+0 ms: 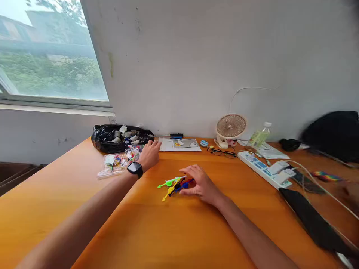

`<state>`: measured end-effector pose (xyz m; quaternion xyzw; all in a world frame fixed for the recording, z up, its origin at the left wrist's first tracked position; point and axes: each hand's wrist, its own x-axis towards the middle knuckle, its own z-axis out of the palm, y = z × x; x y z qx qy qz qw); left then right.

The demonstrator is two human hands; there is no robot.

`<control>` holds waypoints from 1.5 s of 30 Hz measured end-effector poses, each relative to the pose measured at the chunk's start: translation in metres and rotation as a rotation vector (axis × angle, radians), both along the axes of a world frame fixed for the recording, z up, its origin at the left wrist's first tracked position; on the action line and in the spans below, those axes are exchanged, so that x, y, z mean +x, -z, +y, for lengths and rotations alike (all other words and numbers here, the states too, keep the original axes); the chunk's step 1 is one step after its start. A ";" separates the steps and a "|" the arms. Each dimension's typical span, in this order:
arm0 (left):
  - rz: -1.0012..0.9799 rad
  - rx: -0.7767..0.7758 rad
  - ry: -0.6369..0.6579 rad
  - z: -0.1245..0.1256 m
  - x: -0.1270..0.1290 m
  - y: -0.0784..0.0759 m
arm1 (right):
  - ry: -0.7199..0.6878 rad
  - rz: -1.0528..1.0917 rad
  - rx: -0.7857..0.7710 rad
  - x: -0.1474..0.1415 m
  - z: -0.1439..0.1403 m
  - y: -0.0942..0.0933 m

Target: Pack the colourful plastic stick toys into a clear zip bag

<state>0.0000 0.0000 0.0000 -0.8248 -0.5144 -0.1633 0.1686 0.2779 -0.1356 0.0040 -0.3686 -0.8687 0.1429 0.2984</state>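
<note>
Small plastic arrow spinners [170, 190] in green, yellow, white, blue, red and black lie in a loose pile on the table. My right hand [200, 185] is open at the right side of this pile, thumb and fingers apart around its edge. Farther back, my left hand [150, 154], below a black wristwatch [135, 169], is closed with its fingers curled down. Its fingertips are hidden, so what they hold, if anything, does not show. Just left of it lies a clear plastic bag [110, 170] of small colourful pieces.
A black plastic bag [98, 138] with rolls and scraps stands at the back left. Along the wall are a screwdriver [176, 136], white paper [165, 145], glasses [221, 152], a small fan [231, 126] and a bottle [259, 138]. A power strip [256, 164] with cables lies right.
</note>
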 end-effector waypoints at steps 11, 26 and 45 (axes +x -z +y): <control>-0.180 0.104 -0.072 0.012 0.007 -0.039 | 0.088 0.146 0.051 0.003 0.003 -0.014; -1.211 -0.174 0.526 -0.033 0.006 -0.125 | 0.019 0.693 -0.643 -0.011 0.084 -0.109; -1.270 -0.550 0.456 -0.034 -0.019 -0.121 | 0.057 0.643 -0.525 0.009 0.083 -0.112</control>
